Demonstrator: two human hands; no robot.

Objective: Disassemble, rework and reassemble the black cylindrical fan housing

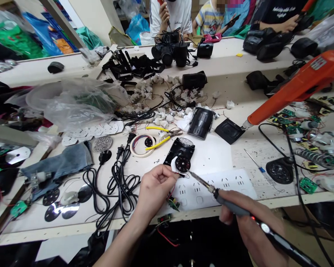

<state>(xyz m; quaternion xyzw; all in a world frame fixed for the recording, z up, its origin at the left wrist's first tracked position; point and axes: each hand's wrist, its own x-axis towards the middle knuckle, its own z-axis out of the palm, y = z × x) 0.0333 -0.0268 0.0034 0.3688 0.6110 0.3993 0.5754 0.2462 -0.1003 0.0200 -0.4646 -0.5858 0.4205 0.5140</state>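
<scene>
My right hand (247,218) is closed around a soldering iron (233,207) with a small red light, its tip beside a round black disc (183,163). The disc sits by a white part over the lower end of a black housing (180,148). My left hand (157,187) pinches something at the edge of the white part; the fingers hide what it is. Below those fingers hangs a small green circuit board (173,203) with thin wires. Under the iron lies a white slotted sheet (211,189).
Yellow-handled pliers (158,137) and a tape roll (139,146) lie behind my left hand. Black cables (119,185) are coiled at the left. An orange electric screwdriver (292,89) slants in from the right. People sit across the bench.
</scene>
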